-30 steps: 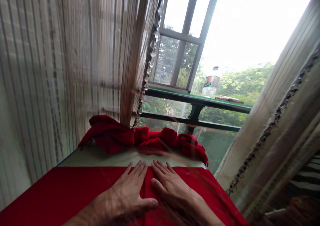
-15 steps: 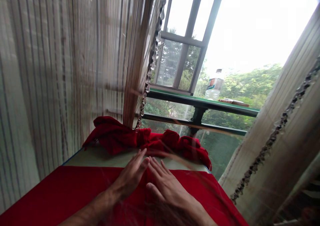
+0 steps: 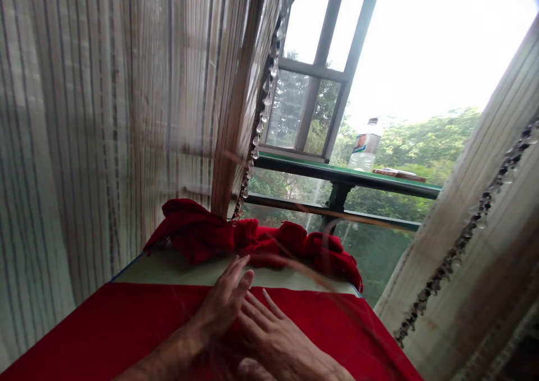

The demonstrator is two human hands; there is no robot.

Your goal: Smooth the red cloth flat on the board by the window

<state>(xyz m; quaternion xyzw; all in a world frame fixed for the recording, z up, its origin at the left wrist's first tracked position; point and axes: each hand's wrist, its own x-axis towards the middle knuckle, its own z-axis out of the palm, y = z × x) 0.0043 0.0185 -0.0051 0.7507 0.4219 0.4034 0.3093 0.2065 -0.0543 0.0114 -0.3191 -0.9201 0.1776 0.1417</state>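
Note:
A smooth red cloth (image 3: 105,325) covers the near part of a pale-topped table (image 3: 189,270). My left hand (image 3: 225,297) is over the cloth near its far edge, turned on its side, fingers stretched out and thumb up. Just right of it and a little closer to me is my right hand (image 3: 273,327), palm down over the cloth, fingers extended and thumb apart. The two hands overlap or nearly touch at the fingers. Neither holds anything. Past the pale strip, a bunched red cloth (image 3: 202,232) lies along the table's far end.
Striped sheer curtains (image 3: 126,117) with a beaded edge (image 3: 259,128) hang at left, and another curtain (image 3: 475,201) hangs at right. Beyond the table, a ledge with dark railing (image 3: 303,169) holds a plastic bottle (image 3: 365,147) and a flat item (image 3: 400,174). A window sash (image 3: 314,67) stands there.
My right hand has slid back toward me over the red cloth, its thumb now lower. My left hand has stayed nearly in place. The view has shifted slightly.

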